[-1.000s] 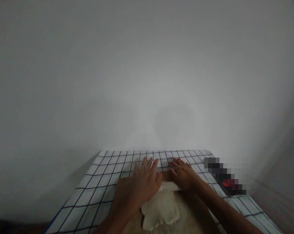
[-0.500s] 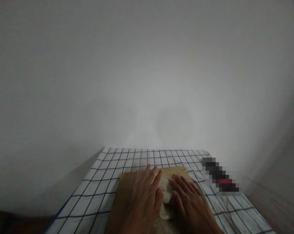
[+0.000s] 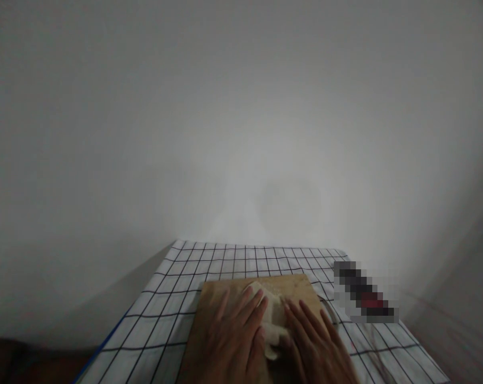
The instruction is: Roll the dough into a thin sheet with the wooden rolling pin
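Note:
A flat piece of pale dough (image 3: 274, 309) lies on a wooden board (image 3: 295, 282) in front of me. Across it runs a pale rounded band (image 3: 274, 333); I cannot tell whether this is a rolling pin or a fold of the dough. My left hand (image 3: 235, 338) rests palm down over the left side of the dough, fingers stretched forward. On the right side lies my right hand (image 3: 315, 338), also palm down with its fingers extended. Both palms hide what is under them, and some blur softens the fingers.
A white tablecloth with dark grid lines (image 3: 157, 314) covers the table, which meets a plain wall (image 3: 241, 133). A pixelated dark and red item (image 3: 367, 293) is at the right edge. A thin cord (image 3: 379, 362) hangs over the cloth near it.
Both hands have slid back towards me over the board. More of the dough's far part now shows beyond my fingertips, and the pale band sits slightly nearer to me.

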The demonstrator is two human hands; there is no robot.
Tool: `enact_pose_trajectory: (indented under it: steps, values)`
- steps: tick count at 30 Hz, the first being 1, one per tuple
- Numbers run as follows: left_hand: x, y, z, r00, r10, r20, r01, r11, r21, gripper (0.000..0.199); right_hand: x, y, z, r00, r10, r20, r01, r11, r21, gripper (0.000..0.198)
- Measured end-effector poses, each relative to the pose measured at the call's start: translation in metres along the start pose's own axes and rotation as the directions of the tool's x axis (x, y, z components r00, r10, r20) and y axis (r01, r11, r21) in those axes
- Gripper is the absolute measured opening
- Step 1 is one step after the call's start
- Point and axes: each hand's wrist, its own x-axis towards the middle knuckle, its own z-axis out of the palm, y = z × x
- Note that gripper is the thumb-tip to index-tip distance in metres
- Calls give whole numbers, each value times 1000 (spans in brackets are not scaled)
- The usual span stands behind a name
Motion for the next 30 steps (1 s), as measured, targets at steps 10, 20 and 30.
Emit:
enact_pose_trajectory:
  steps: [10, 20, 30]
  values:
    - [71, -32, 34, 973, -138, 185, 157, 983, -91, 47, 88, 32, -13, 973, 196, 120, -198, 980, 4, 46]
    - [100, -62, 55, 927, -156, 342, 201, 974, -100, 52, 125, 57, 7, 956, 165, 244, -168, 986, -9, 38]
    - [67, -29, 38, 980, -136, 148, 141, 990, -23, 47, 77, 26, -7, 963, 254, 96, -255, 967, -3, 44]
